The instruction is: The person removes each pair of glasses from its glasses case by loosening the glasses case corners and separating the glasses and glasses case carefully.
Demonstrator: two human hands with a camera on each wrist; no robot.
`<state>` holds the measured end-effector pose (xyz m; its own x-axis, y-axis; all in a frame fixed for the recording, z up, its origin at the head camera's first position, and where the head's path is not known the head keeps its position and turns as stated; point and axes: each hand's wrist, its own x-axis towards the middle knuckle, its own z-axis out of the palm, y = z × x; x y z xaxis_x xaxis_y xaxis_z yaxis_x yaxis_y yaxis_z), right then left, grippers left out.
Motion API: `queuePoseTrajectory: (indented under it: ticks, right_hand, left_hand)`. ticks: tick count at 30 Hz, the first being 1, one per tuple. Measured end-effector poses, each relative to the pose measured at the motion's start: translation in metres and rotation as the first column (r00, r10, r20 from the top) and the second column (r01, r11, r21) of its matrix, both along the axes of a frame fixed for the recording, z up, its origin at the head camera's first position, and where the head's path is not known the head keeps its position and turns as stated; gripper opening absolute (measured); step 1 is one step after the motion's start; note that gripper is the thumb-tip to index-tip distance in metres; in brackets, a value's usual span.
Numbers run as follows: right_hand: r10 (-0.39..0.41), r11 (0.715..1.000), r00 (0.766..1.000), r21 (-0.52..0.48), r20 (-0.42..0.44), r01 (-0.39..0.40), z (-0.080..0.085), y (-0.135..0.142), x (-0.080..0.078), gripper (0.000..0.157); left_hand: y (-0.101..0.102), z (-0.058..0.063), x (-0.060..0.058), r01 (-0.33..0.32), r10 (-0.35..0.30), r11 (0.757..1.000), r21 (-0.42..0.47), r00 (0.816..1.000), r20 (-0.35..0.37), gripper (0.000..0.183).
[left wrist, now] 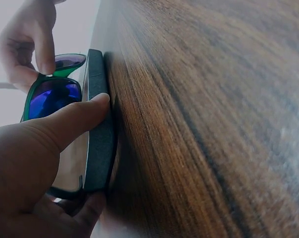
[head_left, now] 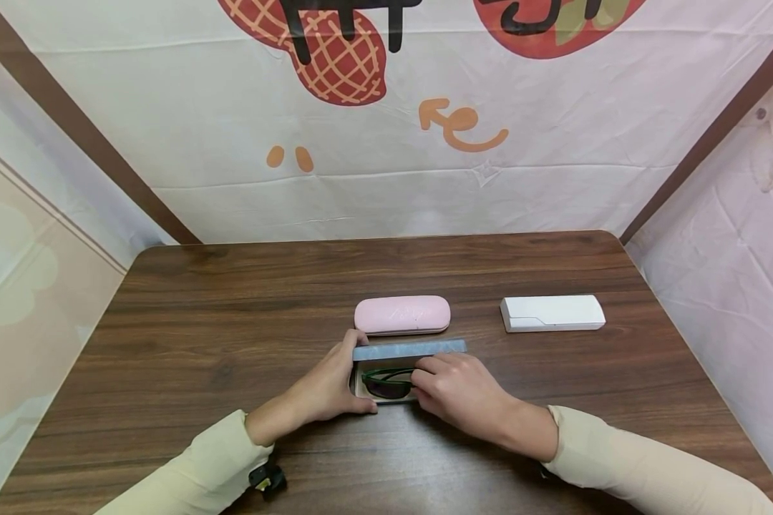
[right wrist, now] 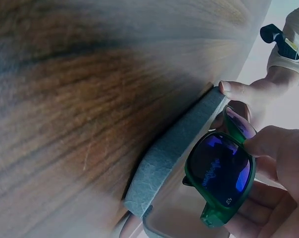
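Observation:
A blue glasses case (head_left: 409, 350) lies open near the front middle of the table, its lid raised at the back. My left hand (head_left: 325, 379) grips the case's left end, the thumb on its front wall and other fingers around the back and end. Green-framed sunglasses (head_left: 386, 388) with dark lenses are at the case's opening. With thumb and fingers, my right hand (head_left: 460, 393) pinches them near the bridge, as the right wrist view shows. In that view the sunglasses (right wrist: 221, 168) are tilted above the pale inside of the case (right wrist: 164, 153).
Just behind the blue case lies a closed pink glasses case (head_left: 402, 315). Farther right is a white oblong case (head_left: 554, 313), also closed. The wooden table (head_left: 232, 307) ends at a white printed cloth (head_left: 386, 200) at the back.

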<state>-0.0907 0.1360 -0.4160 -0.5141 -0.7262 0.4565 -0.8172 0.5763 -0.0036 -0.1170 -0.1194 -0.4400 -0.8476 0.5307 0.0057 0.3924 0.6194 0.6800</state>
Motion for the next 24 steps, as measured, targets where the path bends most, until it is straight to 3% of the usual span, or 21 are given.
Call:
queuePoseTrajectory:
  ticks: [14, 24]
  right_hand:
    - [0.018, 1.000, 1.000, -0.019, -0.018, -0.019, 0.007, 0.002, 0.001, 0.015]
    - [0.032, 0.999, 0.999, -0.038, 0.026, -0.031, 0.015, 0.004, 0.002, 0.013]
  left_hand:
    - [0.000, 0.001, 0.001, 0.003, -0.003, 1.000, -0.002, 1.000, -0.014, 0.089]
    - [0.001, 0.000, 0.000, 0.002, -0.002, 1.000, 0.000, 1.000, -0.014, 0.089]
